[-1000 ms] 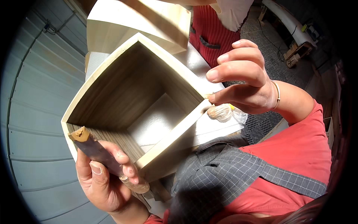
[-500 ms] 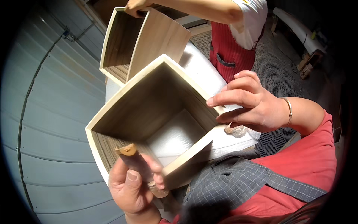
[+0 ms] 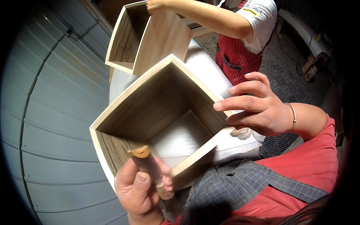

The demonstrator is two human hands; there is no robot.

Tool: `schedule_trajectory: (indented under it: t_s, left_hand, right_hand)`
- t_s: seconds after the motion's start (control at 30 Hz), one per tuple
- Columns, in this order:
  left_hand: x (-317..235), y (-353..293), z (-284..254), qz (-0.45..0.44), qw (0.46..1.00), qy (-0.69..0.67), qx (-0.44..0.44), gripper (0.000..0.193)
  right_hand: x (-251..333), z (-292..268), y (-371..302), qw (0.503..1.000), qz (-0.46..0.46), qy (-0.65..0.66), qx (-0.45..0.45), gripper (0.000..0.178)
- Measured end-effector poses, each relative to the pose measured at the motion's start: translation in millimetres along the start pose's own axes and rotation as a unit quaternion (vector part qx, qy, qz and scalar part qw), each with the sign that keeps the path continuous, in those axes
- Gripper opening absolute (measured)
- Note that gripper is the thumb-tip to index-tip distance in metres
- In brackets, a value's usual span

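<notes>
A four-sided wooden box frame (image 3: 129, 88) stands in front of me, its pale rim facing up and its inner walls dark grained. My left hand (image 3: 137, 187) is closed round a putty knife (image 3: 150, 167), a flat blade with a wooden handle, at the near left side of the box. A lump of tan putty (image 3: 140, 152) sits along the blade's edge. At the box's right corner my right hand (image 3: 257, 107) has its fingers spread, the fingertips at the rim. The lower part of that hand's grip is hidden behind its fingers.
Bubble wrap (image 3: 180, 137) covers the work surface. Beyond, a co-worker in a red apron (image 3: 238, 62) holds a second wooden box (image 3: 163, 41) by its top edge. A crumpled clear plastic bag (image 3: 242, 132) lies under my right hand. A corrugated metal wall (image 3: 63, 131) rises on the left.
The box and both my hands sit slightly farther right in view. The co-worker's box has tilted and shifted a little, with a gap now showing between it and mine.
</notes>
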State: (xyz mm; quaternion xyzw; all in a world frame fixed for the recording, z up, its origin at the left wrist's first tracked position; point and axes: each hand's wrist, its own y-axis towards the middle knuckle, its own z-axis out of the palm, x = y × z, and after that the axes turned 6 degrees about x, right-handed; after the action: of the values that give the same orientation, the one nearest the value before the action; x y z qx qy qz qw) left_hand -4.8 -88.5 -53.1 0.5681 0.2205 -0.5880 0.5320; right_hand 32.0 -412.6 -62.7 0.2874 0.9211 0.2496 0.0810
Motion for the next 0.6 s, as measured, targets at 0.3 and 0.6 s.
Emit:
schedule_trajectory:
  t_s: [0.3,0.6]
  left_hand:
    - [-3,3,1,-0.02,1.0,-0.019,-0.01,0.044]
    - [1,3,-4,0.012,1.0,0.014,0.021,0.043]
  right_hand:
    - [-4,-7,0,0.996,0.025,0.074,-0.04,0.017]
    - [1,-24,-5,0.996,0.053,0.061,0.024,0.026]
